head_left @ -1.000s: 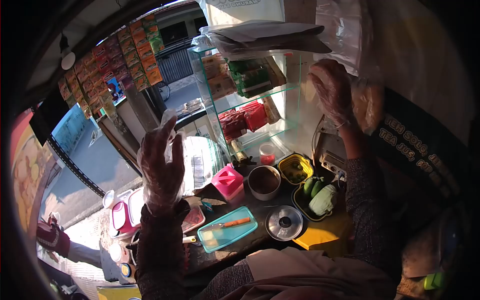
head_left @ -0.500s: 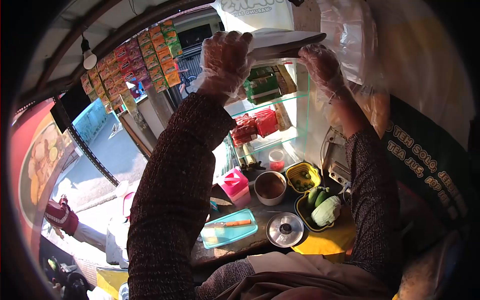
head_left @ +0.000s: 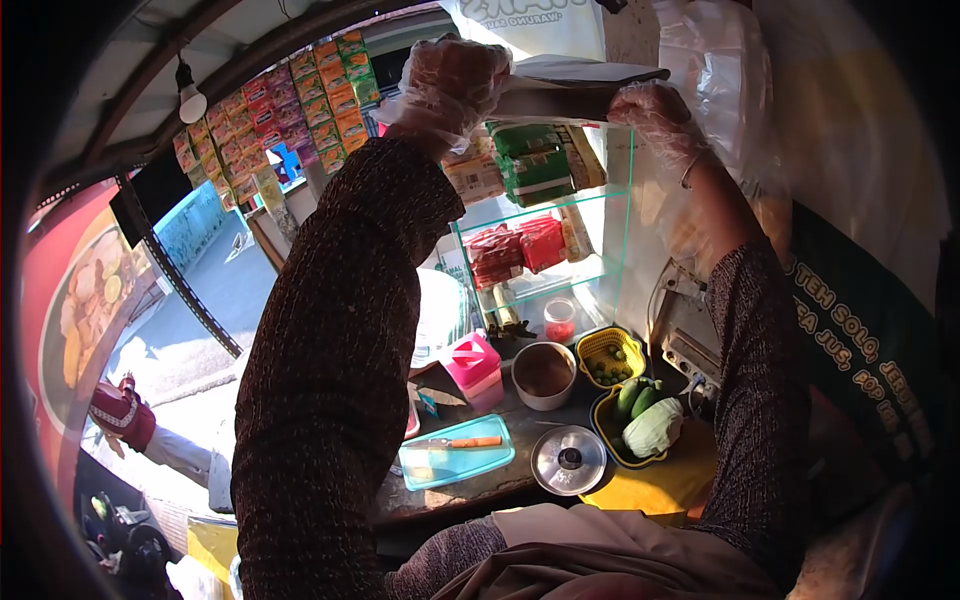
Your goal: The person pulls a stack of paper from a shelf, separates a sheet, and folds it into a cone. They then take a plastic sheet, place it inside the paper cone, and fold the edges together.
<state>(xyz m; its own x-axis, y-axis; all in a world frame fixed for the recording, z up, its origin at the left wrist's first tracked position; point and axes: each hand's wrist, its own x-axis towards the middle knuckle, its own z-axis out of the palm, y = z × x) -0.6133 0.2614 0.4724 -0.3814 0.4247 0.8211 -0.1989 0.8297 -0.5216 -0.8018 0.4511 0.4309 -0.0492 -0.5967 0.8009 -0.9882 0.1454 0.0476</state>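
Observation:
Both my hands are raised at the top of the glass shelf case, in clear plastic gloves. My left hand (head_left: 455, 85) is closed at the left end of a flat grey-white sheet or stack (head_left: 570, 85). At its right end, my right hand (head_left: 652, 112) is closed with the fingers pinching the edge. The sheet spans between the two hands above the case. Below it, green packs (head_left: 532, 165) stand on the upper glass shelf and red packs (head_left: 515, 245) on the one beneath.
On the counter are a blue lid with a knife (head_left: 430, 470), pink container (head_left: 473, 370), brown-filled pot (head_left: 543, 375), metal lid (head_left: 569, 460), yellow basket (head_left: 608, 355) and cabbage (head_left: 653, 428). Sachets (head_left: 325, 95) hang left. Another person's red sleeve (head_left: 125, 415) shows lower left.
My left hand has risen slightly, and the sheet between my hands is tilted differently. The view has shifted a little, showing more of the packs on the upper shelf.

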